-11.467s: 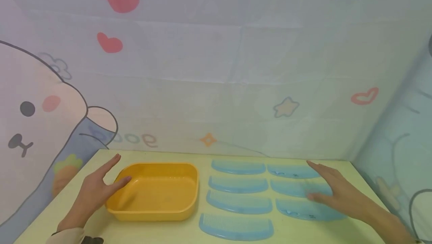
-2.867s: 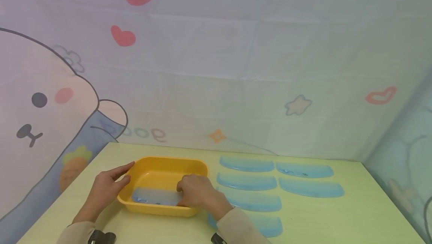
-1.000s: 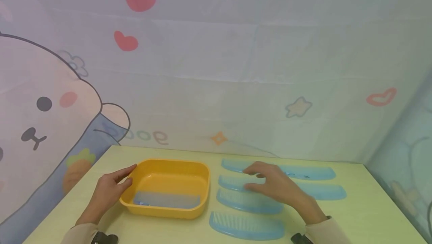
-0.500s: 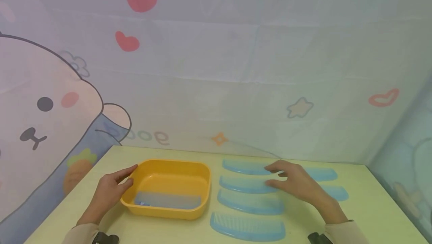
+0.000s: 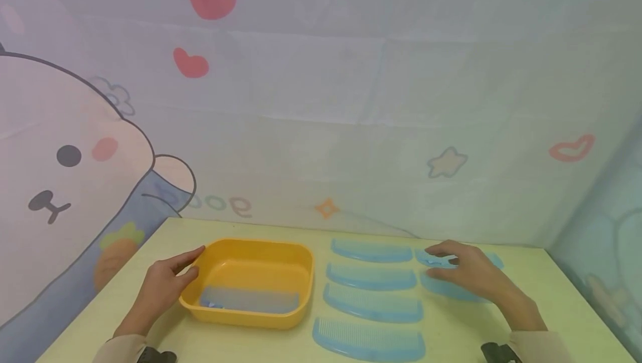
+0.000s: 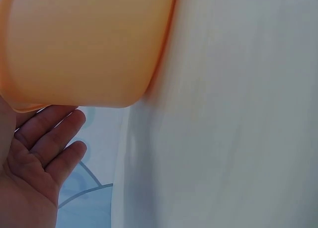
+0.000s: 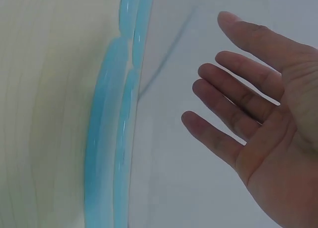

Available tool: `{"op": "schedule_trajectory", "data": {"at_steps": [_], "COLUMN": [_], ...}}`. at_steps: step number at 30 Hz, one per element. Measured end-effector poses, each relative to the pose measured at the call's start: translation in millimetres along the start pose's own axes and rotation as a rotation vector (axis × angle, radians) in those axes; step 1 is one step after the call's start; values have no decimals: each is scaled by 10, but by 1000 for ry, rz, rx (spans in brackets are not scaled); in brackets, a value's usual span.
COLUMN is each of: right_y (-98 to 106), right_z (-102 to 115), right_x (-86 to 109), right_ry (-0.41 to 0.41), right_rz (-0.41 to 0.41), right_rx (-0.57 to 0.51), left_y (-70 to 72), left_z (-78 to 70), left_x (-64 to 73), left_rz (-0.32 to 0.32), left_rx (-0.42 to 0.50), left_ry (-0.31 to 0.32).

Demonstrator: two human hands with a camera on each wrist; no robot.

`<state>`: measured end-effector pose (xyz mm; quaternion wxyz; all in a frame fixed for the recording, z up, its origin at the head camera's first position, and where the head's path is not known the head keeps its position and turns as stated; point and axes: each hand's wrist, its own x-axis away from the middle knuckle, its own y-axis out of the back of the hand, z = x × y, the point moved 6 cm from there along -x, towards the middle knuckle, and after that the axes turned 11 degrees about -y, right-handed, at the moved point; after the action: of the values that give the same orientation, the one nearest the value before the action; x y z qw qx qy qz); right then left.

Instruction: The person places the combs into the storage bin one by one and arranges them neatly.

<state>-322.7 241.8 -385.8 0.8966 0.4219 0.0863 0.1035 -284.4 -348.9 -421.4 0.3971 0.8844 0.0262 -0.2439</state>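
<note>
In the head view my left hand [image 5: 163,285] rests against the left side of a yellow plastic basin [image 5: 293,318], thumb and fingertips right at the rim. The left wrist view shows its fingers [image 6: 58,141] loosely extended beside the basin wall. Inside the basin lies one translucent blue comb [image 5: 256,300]. My right hand [image 5: 476,274] holds nothing; its spread fingers [image 7: 233,96] are over the right-hand pair of blue combs. It partly hides the back comb [image 5: 494,259] and the front comb [image 5: 448,289] of that pair.
Left of the pair, several more blue combs, including the nearest comb [image 5: 368,340], lie in a column beside the basin on the pale yellow table [image 5: 241,346]. A printed cloth backdrop [image 5: 321,129] rises behind the table's back edge.
Earlier, a third right-hand comb lay on the table; my right hand has set it in the basin. Since then that hand has moved right, over the remaining pair. The left hand stays at the basin.
</note>
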Motion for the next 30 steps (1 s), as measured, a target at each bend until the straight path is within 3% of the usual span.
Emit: {"op": "schedule_trajectory", "data": {"at_steps": [10, 30], "right_y": [229, 443], "right_z": [-438, -1144], "right_x": [138, 321], "right_ry": [-60, -85], "right_rz": [12, 61], "right_rx": [67, 67], "left_y": [12, 9], "left_z": [-17, -29], "left_x": [-3, -4], "left_rz": [-1, -8], "left_rx": [-16, -45], "left_ry": [-5, -16]}}
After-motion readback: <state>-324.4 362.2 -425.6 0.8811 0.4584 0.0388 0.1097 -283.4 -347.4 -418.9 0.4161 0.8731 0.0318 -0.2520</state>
